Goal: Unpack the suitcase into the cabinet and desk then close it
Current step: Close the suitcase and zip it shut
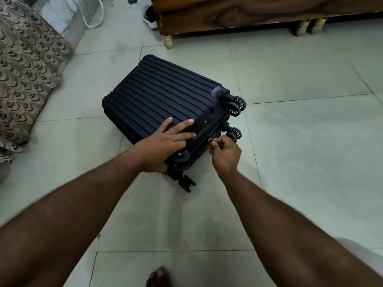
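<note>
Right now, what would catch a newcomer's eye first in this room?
A dark ribbed suitcase lies flat on the pale floor tiles at centre. The left hand rests spread on its near end, by the wheels, while the right hand pinches a zipper pull on its side. A patterned cloth hangs at left.

Zipper pull [209, 139] tiny in right grip [224, 151]; shoe [150, 17] half-hidden
</note>
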